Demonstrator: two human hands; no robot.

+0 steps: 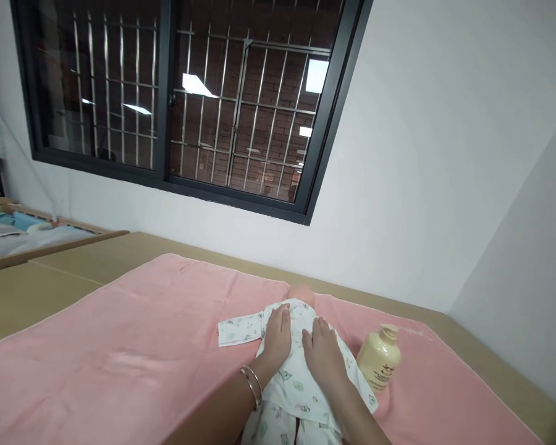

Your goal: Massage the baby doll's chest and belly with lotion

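Doll (301, 293) in soft printed white cotton, lying on plush pink towel (120, 346); left hand (277, 334) and right hand (322, 352) pressed flat, fingers spread; rounded cream bottle (380, 358) beside.

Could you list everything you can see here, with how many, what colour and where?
Baby doll in white printed cotton garment: one, white with small green prints, lying on the towel, head toward the wall.
Pink terry towel: one, pink, spread over the table.
Cream plastic pump bottle: one, cream, on the towel right of the doll.
Tan table: one, tan, under the towel.
Black-framed barred window: one, in the white wall.
Silver bangle: one, on the left wrist.
Left hand: flat on the doll's garment.
Right hand: flat on the garment beside it.
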